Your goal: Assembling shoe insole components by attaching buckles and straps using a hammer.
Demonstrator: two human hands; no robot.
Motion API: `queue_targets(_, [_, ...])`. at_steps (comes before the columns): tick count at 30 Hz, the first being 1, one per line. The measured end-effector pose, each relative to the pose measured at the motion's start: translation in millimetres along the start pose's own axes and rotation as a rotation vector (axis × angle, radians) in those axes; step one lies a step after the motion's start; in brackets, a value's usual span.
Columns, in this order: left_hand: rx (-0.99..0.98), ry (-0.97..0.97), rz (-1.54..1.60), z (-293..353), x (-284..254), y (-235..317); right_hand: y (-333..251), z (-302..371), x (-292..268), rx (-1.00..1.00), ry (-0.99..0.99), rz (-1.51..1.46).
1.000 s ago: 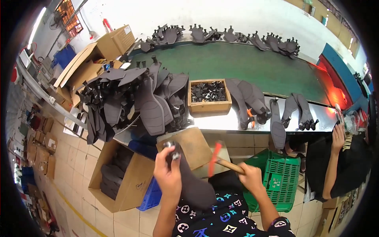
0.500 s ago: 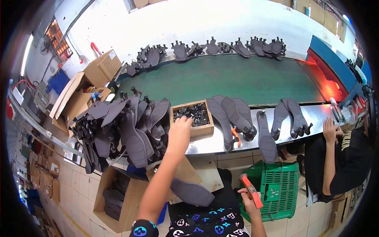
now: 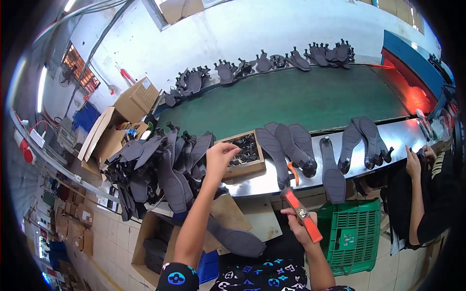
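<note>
As I look in from afar, the left hand [image 3: 221, 156] hangs over the left side of the wooden box [image 3: 245, 169] of small black parts [image 3: 249, 148], fingers bent toward the thumb; whether they pinch one, I cannot tell. I see the right hand [image 3: 301, 233] curled round a red-headed hammer [image 3: 303, 214], and a dark grey sole [image 3: 238, 239] stretching right from behind the left forearm [image 3: 196, 225]

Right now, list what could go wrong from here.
The hammer in the right hand could knock the overhanging sole off the bench. The lower sole, near the patterned shirt and gripped by neither hand, might slide. The left hand, at the wooden box, might spill small black parts.
</note>
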State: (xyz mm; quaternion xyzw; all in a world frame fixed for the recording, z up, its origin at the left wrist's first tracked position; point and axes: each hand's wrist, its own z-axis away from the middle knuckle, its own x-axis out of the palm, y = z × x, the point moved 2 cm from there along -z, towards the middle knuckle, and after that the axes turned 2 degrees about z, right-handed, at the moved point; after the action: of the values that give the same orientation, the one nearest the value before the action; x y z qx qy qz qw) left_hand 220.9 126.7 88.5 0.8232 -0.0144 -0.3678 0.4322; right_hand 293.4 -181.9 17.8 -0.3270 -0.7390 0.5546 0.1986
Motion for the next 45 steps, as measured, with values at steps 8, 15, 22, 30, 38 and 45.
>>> queue_targets(8, [0.526, 0.321, 0.037, 173, -74, 141, -75, -28, 37, 0.247, -0.442, -0.616])
queue_targets(15, [0.475, 0.369, 0.263, 226, -89, 134, -113, 7, 71, 0.208, -0.575, -0.712])
queue_targets(22, [0.299, 0.542, 0.459, 255, -90, 111, -130, 22, 92, 0.258, -0.525, -0.614])
queue_targets(30, [0.29, 0.502, 0.363, 261, -93, 82, -122, 7, 117, 0.388, -0.517, -0.585])
queue_targets(38, [-0.264, 0.501, -0.083, 224, -70, -25, -51, -50, 171, -0.046, -0.572, -0.057])
queue_targets(45, [-0.435, 0.323, 0.4, 226, -68, -51, -26, -59, 193, -0.27, -0.759, 0.072])
